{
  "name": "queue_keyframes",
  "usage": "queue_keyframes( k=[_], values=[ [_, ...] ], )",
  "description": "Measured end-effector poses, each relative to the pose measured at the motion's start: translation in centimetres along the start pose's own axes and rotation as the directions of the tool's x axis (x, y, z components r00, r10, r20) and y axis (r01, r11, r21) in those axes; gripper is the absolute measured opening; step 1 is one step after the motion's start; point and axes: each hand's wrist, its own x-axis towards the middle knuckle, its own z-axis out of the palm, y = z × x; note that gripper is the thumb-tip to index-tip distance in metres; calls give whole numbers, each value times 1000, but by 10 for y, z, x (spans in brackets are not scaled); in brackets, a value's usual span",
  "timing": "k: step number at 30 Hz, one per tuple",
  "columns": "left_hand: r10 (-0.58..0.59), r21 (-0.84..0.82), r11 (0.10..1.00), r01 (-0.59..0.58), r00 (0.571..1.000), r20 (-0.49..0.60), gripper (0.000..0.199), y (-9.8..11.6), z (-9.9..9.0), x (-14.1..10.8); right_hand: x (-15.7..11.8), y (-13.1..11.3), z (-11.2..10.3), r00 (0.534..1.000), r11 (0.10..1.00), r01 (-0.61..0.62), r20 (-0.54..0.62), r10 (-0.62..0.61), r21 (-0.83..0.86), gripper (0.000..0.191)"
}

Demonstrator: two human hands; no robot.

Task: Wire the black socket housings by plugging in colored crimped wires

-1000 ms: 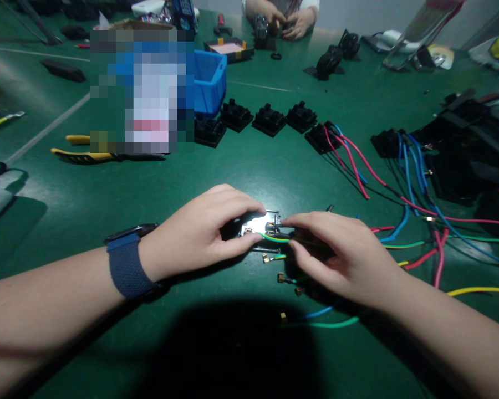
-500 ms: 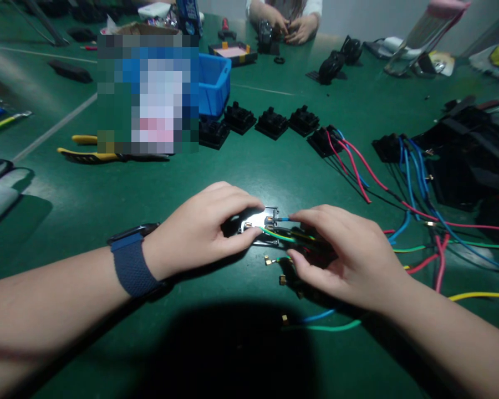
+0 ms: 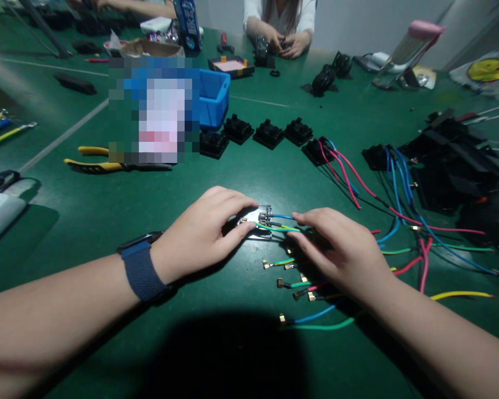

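- Lying far to the left on the green tabletop (image 3: 87, 210) are yellow-handled pliers (image 3: 95, 165), well apart from both hands.
- Behind the pliers sits a blue plastic bin (image 3: 214, 98), with a blurred patch covering the things next to it.
- Near the bin stands a row of small black plastic blocks (image 3: 268, 133), none of them touching.
- Low in the middle, the left hand (image 3: 202, 233), with a dark blue band on its wrist (image 3: 140, 269), pinches a small shiny black switch part (image 3: 261, 222) between thumb and fingers and presses it down on the tabletop.
- A thin blue wire (image 3: 281, 216) and a yellow-green wire (image 3: 274, 227) run out of the right side of the switch part.
- The right hand (image 3: 341, 255) is just beside it, with its fingertips closed on those wires close to the part.
- Under and in front of the right hand lie loose coloured wires with gold metal tips (image 3: 291, 284), spread flat on the tabletop.
- More red, blue and green wires (image 3: 399, 210) trail off to the right toward a pile of black plastic parts (image 3: 453, 160).
- At the far edge of the tabletop, another person's two hands (image 3: 281, 44) hold a dark thing, too small to make out.
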Motion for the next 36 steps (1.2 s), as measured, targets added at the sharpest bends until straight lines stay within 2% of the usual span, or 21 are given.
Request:
queue_keyframes(
  k=[13, 23, 36],
  values=[
    [-13, -35, 999, 13, 1000, 5, 32, 0, -1, 0, 1, -4, 0, 998, 998, -41, -41, 43, 54, 24],
    [-16, -51, 999, 17, 1000, 19, 31, 1, -1, 0, 2, -7, -2, 994, 994, -111, -19, 112, 24, 15],
    [-36, -46, 998, 37, 999, 21, 34, 0, 0, 1, 1, -3, 0, 998, 998, -66, -16, 66, 11, 13]
  ],
)
